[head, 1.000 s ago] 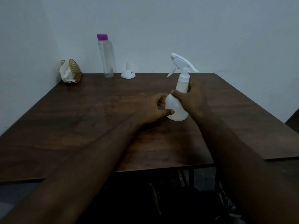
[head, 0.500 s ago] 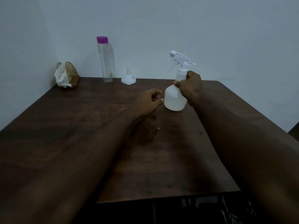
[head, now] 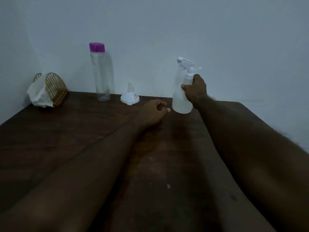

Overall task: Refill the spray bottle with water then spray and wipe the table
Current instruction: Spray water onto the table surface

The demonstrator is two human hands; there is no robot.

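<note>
A white spray bottle (head: 181,101) with a trigger head stands upright on the dark wooden table (head: 83,131), toward the far right. My right hand (head: 194,89) grips its neck and shoulder from the right. My left hand (head: 154,112) rests on the table just left of the bottle's base, fingers loosely curled, holding nothing and not touching the bottle. A tall clear water bottle (head: 101,76) with a purple cap stands at the back by the wall. A white funnel (head: 130,97) sits upside down beside it.
A gold wire holder with white tissue (head: 46,91) sits in the back left corner. Pale walls close the table's far and left sides. Small white specks and a lighter patch mark the table between my forearms. The table's right edge runs past my right arm.
My left hand has let go of the spray bottle and now lies beside it. The right hand has shifted up to the bottle's neck. The view has moved closer over the table.
</note>
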